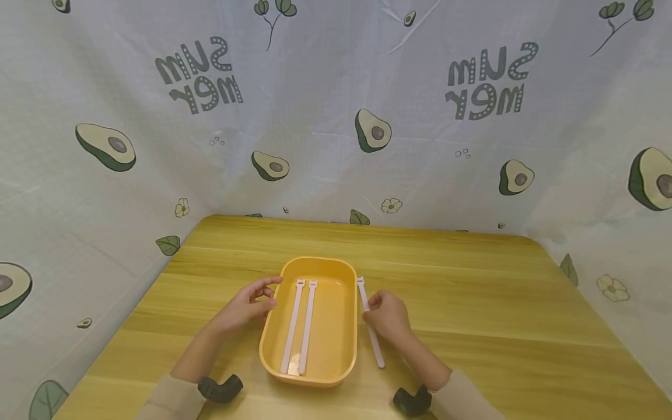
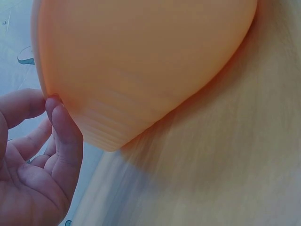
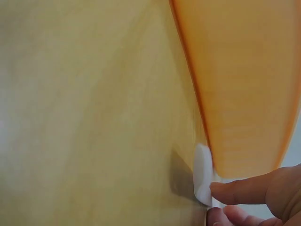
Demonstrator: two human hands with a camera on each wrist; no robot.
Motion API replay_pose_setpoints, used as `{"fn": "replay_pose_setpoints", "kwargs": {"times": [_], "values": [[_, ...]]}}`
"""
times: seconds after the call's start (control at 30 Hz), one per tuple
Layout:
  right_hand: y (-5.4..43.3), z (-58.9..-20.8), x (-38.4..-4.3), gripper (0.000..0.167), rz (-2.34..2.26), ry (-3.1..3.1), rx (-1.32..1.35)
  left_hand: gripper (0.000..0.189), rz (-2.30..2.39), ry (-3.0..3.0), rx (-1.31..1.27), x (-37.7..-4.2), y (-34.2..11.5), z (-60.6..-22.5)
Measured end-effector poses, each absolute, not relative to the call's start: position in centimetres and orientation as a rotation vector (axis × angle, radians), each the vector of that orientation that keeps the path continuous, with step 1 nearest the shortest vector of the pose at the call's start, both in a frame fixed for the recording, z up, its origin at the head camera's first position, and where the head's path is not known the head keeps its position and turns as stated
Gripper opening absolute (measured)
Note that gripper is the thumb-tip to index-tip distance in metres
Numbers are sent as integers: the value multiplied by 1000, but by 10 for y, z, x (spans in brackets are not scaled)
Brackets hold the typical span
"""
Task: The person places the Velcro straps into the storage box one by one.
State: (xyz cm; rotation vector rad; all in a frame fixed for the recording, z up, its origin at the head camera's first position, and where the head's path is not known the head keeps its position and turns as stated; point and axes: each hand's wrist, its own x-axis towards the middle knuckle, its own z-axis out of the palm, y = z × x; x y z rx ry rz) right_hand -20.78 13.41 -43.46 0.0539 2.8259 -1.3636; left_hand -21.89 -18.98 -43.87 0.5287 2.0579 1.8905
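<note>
Tabletop (image 1: 472,291): strap (image 1: 370,326) under right hand (image 1: 387,315) grip, beside tray (image 1: 343,274).

a wooden table (image 1: 472,303) with a pale yellow grain and rounded far corners fills the lower part of the head view. its far edge runs close under a white cloth backdrop (image 1: 336,116) that hangs behind it and wraps round both side edges. the cloth is printed with halved avocados (image 1: 373,130), small cream flowers (image 1: 391,205), green leaves (image 1: 168,245) and grey lettering (image 1: 485,81) that reads mirrored. one avocado print sits just above the middle of the far edge, another leaf (image 1: 359,217) peeks up right at that edge. in the wrist views the table's grain shows blurred and close (image 2: 225,155).
</note>
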Motion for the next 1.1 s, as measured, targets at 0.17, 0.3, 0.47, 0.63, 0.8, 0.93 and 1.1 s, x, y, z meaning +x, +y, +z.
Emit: {"fn": "replay_pose_setpoints", "kwargs": {"times": [0.17,0.3,0.47,0.63,0.8,0.93,1.1], "values": [[135,-435,-209,22,-1329,2851,67,59,1895,2059,529,-219,-190,-439],[135,-435,-210,22,-1332,2855,71,59,1896,2061,523,-219,-190,-439],[136,-437,-211,21,-1368,2840,77,58,1892,2055,526,-220,-190,-440],[140,-437,-210,15,-1447,2778,107,55,1883,2066,527,-220,-190,-440],[143,-435,-211,13,-1491,2730,143,56,1886,2067,526,-220,-190,-440],[145,-432,-211,15,-1551,2661,178,55,1884,2070,526,-219,-189,-439],[145,-427,-211,17,-1627,2577,225,55,1876,2080,525,-219,-190,-439]]}}
